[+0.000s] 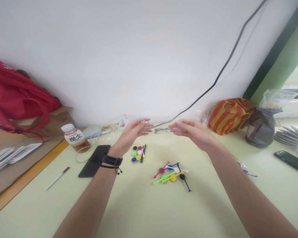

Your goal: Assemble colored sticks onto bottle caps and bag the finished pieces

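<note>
My left hand (135,130) is raised over the back of the table, fingers stretched out and slightly apart. Facing it across a gap, my right hand (192,132) is held the same way. Faint clear glints show by the fingertips; I cannot tell whether thin plastic is there. Eyeglasses (159,131) lie behind the gap. Below, assembled arrow spinners (173,178) in several colours lie in a cluster on clear round bases. Left of them sits a group of coloured round spinner bases (138,153), with loose arrows (144,154) stacked alongside.
A black tablet (95,162), a pen (57,178) and a drink bottle (75,138) stand or lie to the left, near a red bag (17,92). On the right are a striped bag (230,115), a grey bag (260,127) and a phone (291,162). A black cable (224,67) crosses the wall.
</note>
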Motion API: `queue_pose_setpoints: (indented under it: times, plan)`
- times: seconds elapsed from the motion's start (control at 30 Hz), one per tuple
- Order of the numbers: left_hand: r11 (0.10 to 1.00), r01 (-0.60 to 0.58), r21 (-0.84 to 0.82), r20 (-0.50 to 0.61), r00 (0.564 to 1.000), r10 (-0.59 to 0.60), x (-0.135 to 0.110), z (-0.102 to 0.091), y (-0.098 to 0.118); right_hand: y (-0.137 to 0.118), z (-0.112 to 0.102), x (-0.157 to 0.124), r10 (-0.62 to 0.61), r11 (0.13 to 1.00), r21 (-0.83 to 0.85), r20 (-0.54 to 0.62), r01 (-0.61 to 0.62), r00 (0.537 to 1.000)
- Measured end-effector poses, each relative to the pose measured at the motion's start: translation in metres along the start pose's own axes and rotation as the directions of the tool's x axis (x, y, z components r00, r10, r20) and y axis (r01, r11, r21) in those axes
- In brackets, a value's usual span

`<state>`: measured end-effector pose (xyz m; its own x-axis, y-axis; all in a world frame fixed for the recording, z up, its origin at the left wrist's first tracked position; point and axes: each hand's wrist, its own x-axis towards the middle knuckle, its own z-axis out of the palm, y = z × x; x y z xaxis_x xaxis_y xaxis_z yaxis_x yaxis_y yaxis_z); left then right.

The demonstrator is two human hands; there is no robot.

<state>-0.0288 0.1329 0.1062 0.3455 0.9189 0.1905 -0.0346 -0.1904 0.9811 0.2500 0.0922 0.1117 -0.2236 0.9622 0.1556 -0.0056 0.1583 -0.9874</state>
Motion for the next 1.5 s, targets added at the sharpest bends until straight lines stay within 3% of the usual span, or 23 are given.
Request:
queue_pose_setpoints:
  times: [0.13, 0.3, 0.4, 0.53, 0.7, 0.83, 0.9, 1.07, 1.1, 1.17, 1.23, 1.27, 1.3, 1.37, 1.43, 1.5]
  plan:
    - [0.997, 0.035, -0.067, 0.135, 0.991, -0.026, -0.003, 0.002, 0.004, -0.01, -0.001, -0.009, -0.05, 0.994, -0.081, 0.25, 0.073, 0.967]
    - [0.984, 0.157, -0.084, 0.427, 0.898, -0.107, -0.01, 0.006, 0.011, -0.019, 0.001, -0.016, -0.028, 0.995, -0.066, 0.555, 0.078, 0.831]
    - [0.979, 0.193, -0.06, 0.495, 0.858, -0.139, -0.014, 0.008, 0.014, -0.021, 0.005, -0.017, 0.015, 0.996, -0.074, 0.656, 0.044, 0.755]
    - [0.977, 0.21, -0.03, 0.522, 0.837, -0.164, -0.018, 0.01, 0.018, -0.018, 0.009, -0.016, 0.03, 0.995, -0.09, 0.704, 0.046, 0.709]
    - [0.98, 0.198, -0.013, 0.569, 0.808, -0.156, -0.021, 0.007, 0.023, -0.016, 0.007, -0.013, -0.08, 0.99, -0.013, 0.774, 0.143, 0.628]
    - [0.988, 0.153, 0.028, 0.607, 0.783, -0.138, -0.024, 0.004, 0.029, -0.025, 0.008, -0.018, 0.042, 0.985, -0.136, 0.783, 0.106, 0.62]
    - [0.987, 0.129, 0.093, 0.651, 0.743, -0.159, -0.024, 0.004, 0.032, -0.03, 0.012, -0.024, 0.075, 0.974, -0.192, 0.777, 0.122, 0.625]
    - [0.948, 0.018, 0.319, 0.76, 0.592, -0.267, -0.024, 0.014, 0.036, -0.034, 0.029, -0.036, -0.03, 0.948, -0.199, 0.718, 0.246, 0.695]
    - [0.94, 0.004, 0.341, 0.775, 0.565, -0.284, -0.024, 0.017, 0.036, -0.034, 0.032, -0.037, -0.019, 0.946, -0.21, 0.724, 0.246, 0.69]
    - [0.927, -0.034, 0.373, 0.791, 0.533, -0.299, -0.024, 0.025, 0.035, -0.034, 0.037, -0.036, 0.033, 0.94, -0.239, 0.776, 0.245, 0.63]
    - [0.92, -0.07, 0.386, 0.81, 0.504, -0.301, -0.024, 0.031, 0.034, -0.034, 0.037, -0.033, 0.088, 0.928, -0.263, 0.845, 0.266, 0.528]
    - [0.919, -0.085, 0.385, 0.82, 0.488, -0.299, -0.024, 0.032, 0.033, -0.033, 0.036, -0.032, 0.105, 0.918, -0.277, 0.859, 0.283, 0.5]
    - [0.92, -0.097, 0.38, 0.829, 0.477, -0.293, -0.024, 0.033, 0.032, -0.032, 0.033, -0.03, 0.11, 0.906, -0.296, 0.856, 0.303, 0.506]
    - [0.923, -0.112, 0.369, 0.83, 0.486, -0.273, -0.022, 0.03, 0.031, -0.031, 0.027, -0.028, 0.092, 0.879, -0.334, 0.818, 0.339, 0.567]
    - [0.922, -0.124, 0.366, 0.807, 0.536, -0.248, -0.02, 0.024, 0.029, -0.029, 0.019, -0.025, 0.044, 0.857, -0.357, 0.769, 0.371, 0.638]
    - [0.917, -0.139, 0.375, 0.777, 0.586, -0.229, -0.017, 0.016, 0.025, -0.028, 0.014, -0.023, -0.014, 0.852, -0.346, 0.735, 0.394, 0.677]
